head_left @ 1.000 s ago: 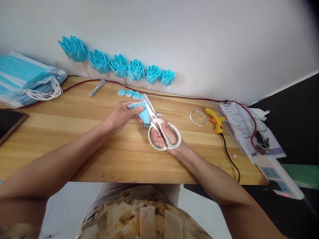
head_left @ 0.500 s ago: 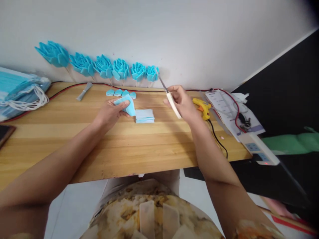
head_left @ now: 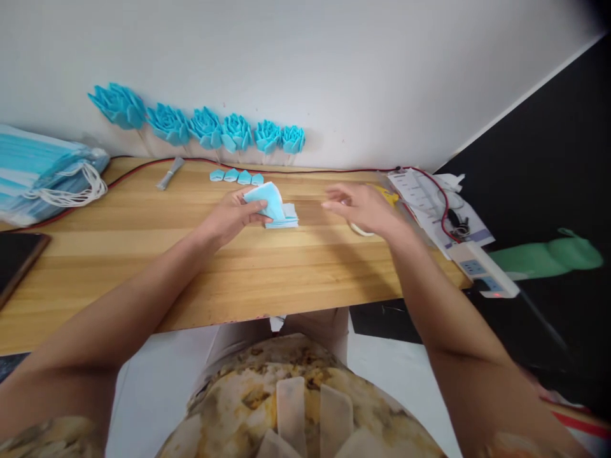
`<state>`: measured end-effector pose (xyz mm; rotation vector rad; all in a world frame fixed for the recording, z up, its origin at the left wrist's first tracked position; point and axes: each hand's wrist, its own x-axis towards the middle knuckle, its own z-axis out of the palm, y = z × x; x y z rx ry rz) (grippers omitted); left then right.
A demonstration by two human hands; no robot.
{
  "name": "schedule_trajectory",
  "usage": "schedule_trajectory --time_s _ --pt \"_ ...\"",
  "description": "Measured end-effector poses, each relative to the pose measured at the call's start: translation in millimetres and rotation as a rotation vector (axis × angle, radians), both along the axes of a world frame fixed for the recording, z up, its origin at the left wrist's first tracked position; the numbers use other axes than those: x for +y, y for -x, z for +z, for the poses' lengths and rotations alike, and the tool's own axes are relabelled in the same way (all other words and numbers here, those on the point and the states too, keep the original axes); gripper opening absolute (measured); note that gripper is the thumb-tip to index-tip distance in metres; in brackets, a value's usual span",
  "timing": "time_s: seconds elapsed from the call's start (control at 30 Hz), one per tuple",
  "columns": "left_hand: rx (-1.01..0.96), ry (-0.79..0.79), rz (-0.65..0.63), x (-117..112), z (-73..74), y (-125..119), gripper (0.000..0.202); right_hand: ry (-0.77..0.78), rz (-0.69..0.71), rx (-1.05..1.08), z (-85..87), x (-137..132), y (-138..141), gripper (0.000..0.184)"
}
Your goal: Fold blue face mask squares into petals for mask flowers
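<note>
My left hand pinches a light blue fabric piece between thumb and fingers. The piece hangs just over a small stack of blue and white fabric squares on the wooden table. My right hand hovers right of the stack with fingers apart and nothing visible in them. Below it shows a white handle, apparently of the scissors, the rest hidden by the hand. A row of folded blue petals lies behind my left hand.
Blue fabric flowers on sticks line the wall. A bundle of grey strips and blue masks in plastic are at left, by a phone. At right are a yellow glue gun, papers and a power strip.
My right hand has let go of the scissors, now low beside it on the table. My left hand has brought the blue piece over the stack. The view has shifted slightly.
</note>
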<state>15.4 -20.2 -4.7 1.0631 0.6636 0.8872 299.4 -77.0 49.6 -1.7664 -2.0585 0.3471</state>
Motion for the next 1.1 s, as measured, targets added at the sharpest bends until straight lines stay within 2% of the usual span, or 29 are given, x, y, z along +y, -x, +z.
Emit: schedule_trajectory --time_s 0.07,0.17,0.3,0.43,0.57,0.73,0.87,0.97,1.03,1.1 --pt "-0.014 -0.016 -0.002 -2.4 1.1 -1.0 0.038 0.086 0.108 0.175 0.5 4.6 36.3 0.041" --pt "-0.022 -0.058 -0.022 -5.1 2.9 -2.0 0.048 0.093 0.192 0.313 -7.5 13.4 80.9 0.042" --pt "-0.014 -0.1 0.021 -4.2 2.8 -1.8 0.055 -0.07 0.046 0.407 -28.2 26.2 106.5 0.037" --pt "0.014 -0.07 0.042 -0.7 1.5 -0.1 0.041 -0.174 0.044 0.586 -40.0 35.1 110.4 0.038" --pt "0.048 -0.055 0.05 -0.3 3.6 0.8 0.028 -0.259 -0.02 0.58 -42.1 38.3 113.4 0.042" --pt "0.03 -0.068 0.018 -1.8 5.5 -0.5 0.027 -0.294 -0.091 0.63 -46.2 36.1 119.4 0.048" --pt "0.043 -0.055 0.028 -1.9 2.1 -1.5 0.031 -0.287 -0.09 0.667 -50.1 32.3 119.0 0.045" --pt "0.061 -0.051 0.103 -0.5 -0.8 -0.2 0.032 -0.342 -0.1 0.659 -51.8 31.6 111.6 0.041" --pt "0.061 -0.052 0.203 0.2 -1.1 0.9 0.033 -0.436 -0.113 0.616 -51.8 32.2 103.8 0.039" --pt "0.059 -0.045 0.242 -0.7 0.5 1.2 0.038 -0.53 -0.117 0.529 -51.2 33.0 96.3 0.038"
